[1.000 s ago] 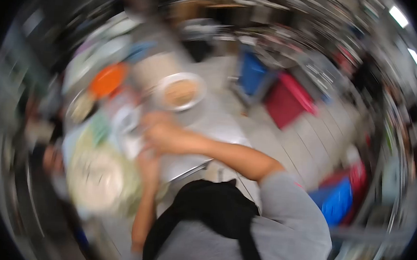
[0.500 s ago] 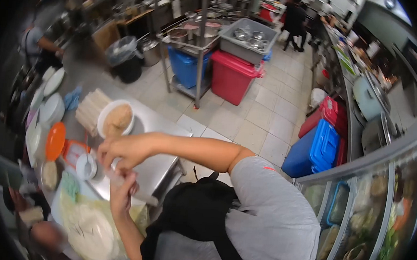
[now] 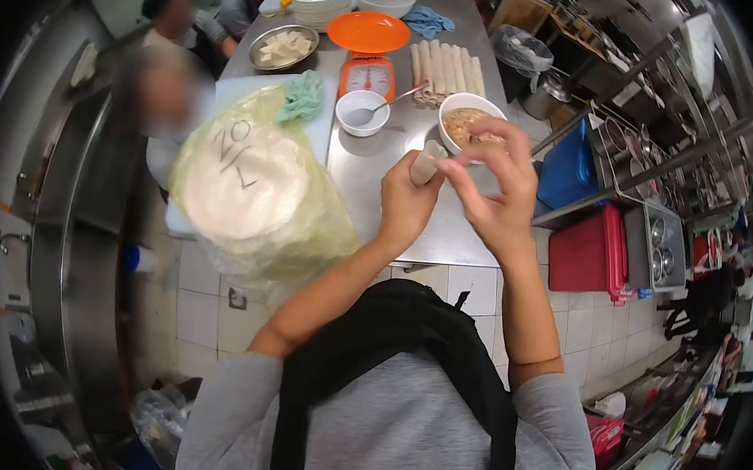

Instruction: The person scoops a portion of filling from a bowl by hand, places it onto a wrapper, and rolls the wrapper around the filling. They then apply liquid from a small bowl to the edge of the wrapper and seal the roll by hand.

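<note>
My left hand (image 3: 408,200) is closed around a pale rolled wrapper (image 3: 427,164), which stands up out of the fist. My right hand (image 3: 504,187) is beside it, thumb and index finger reaching to the roll's top edge and the other fingers curled apart. Just beyond my right hand, and partly hidden by it, is a white bowl of tan filling (image 3: 465,112). Several finished rolls (image 3: 445,72) lie side by side behind the bowl. A small white bowl (image 3: 355,125) with a spoon (image 3: 390,105) sits to the left, near an orange scale (image 3: 367,79).
A plastic bag of round wrappers (image 3: 242,178) lies on a white board (image 3: 220,93) at left. Behind are an orange plate (image 3: 368,32), a metal bowl of white cubes (image 3: 283,49) and stacked bowls (image 3: 321,2). People (image 3: 175,13) stand at far left. Red bin (image 3: 586,252) at right.
The view has swung round to face the table squarely. The roll is now upright in my left hand, and my right hand has opened out beside it.
</note>
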A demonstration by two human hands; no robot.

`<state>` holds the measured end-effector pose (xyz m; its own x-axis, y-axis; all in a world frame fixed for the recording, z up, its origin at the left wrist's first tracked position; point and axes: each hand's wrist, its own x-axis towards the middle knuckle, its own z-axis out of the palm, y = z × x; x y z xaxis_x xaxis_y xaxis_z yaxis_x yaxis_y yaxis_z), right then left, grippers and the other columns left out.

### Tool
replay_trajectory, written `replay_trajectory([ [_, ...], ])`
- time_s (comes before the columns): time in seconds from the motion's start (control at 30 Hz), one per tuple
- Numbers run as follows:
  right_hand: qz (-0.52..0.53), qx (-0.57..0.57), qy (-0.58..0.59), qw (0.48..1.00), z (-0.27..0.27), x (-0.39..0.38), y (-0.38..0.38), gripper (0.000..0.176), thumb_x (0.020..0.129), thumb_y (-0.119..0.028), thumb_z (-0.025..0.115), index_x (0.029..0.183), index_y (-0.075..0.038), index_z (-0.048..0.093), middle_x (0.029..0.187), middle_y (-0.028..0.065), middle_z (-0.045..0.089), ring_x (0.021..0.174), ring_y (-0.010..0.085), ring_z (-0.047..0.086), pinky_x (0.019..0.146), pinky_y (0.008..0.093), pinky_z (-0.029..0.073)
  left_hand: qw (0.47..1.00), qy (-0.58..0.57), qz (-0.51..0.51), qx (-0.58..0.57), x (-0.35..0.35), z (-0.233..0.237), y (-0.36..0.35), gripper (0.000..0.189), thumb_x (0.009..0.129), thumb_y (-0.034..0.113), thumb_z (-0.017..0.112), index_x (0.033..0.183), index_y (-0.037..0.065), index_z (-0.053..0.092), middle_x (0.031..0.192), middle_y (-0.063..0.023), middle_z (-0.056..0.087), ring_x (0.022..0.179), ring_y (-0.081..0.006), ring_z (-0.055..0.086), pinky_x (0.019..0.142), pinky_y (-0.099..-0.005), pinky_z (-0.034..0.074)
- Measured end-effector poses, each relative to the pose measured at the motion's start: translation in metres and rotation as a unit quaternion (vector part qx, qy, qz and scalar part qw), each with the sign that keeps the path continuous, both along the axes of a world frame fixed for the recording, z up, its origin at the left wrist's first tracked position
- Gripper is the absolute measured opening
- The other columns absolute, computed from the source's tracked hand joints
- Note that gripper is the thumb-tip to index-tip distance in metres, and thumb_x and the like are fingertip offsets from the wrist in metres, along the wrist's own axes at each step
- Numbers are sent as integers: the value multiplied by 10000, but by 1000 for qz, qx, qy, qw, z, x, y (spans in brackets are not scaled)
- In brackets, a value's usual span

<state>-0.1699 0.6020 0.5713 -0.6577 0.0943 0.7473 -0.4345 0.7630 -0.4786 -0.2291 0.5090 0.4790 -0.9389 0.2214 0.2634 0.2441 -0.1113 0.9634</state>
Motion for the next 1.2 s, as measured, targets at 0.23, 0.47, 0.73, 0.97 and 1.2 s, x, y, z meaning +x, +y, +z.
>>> replay_trajectory([
  [0.23, -106, 125, 45, 985, -43, -2, -14, 246, 682, -152, 763, 922, -158, 711, 1100, 84, 555, 1083, 310, 492, 914, 444, 364, 999, -18, -30, 31, -4, -11, -8, 159, 745, 44, 630, 893, -7, 601, 726, -159, 643, 669, -246, 630, 617, -357, 465],
  [0.47, -39, 168, -91, 981, -28, -6, 1, 189, 700, -148, 749, 873, -104, 687, 1078, 86, 551, 1070, 286, 501, 916, 423, 373, 997, 7, -77, -9, -6, -15, -13, 174, 761, 60, 641, 913, -17, 605, 751, -135, 651, 688, -194, 618, 637, -335, 468],
  [0.73, 48, 37, -39, 997, -38, 1, 22, 222, 697, -156, 751, 875, -64, 657, 1055, 105, 547, 1045, 289, 505, 904, 388, 402, 945, -88, -314, 16, -4, 22, -27, 87, 818, 88, 623, 888, 40, 602, 750, 25, 565, 659, -31, 491, 548, -221, 382],
  [0.97, 121, 69, -78, 987, -22, -3, 28, 241, 705, -141, 730, 929, -71, 674, 1160, 130, 532, 1111, 315, 496, 958, 413, 379, 906, -165, -390, 20, -12, 20, -29, 104, 809, 150, 657, 840, 75, 592, 670, 70, 485, 577, -22, 430, 486, -211, 337],
  [1.2, 172, 70, 15, 983, -34, 3, 36, 181, 701, -149, 669, 865, -72, 665, 1060, 132, 538, 1036, 322, 506, 892, 426, 396, 863, -229, -450, -27, -18, 17, -40, 139, 855, 108, 576, 984, 73, 538, 628, 46, 407, 440, -40, 336, 413, -188, 272],
])
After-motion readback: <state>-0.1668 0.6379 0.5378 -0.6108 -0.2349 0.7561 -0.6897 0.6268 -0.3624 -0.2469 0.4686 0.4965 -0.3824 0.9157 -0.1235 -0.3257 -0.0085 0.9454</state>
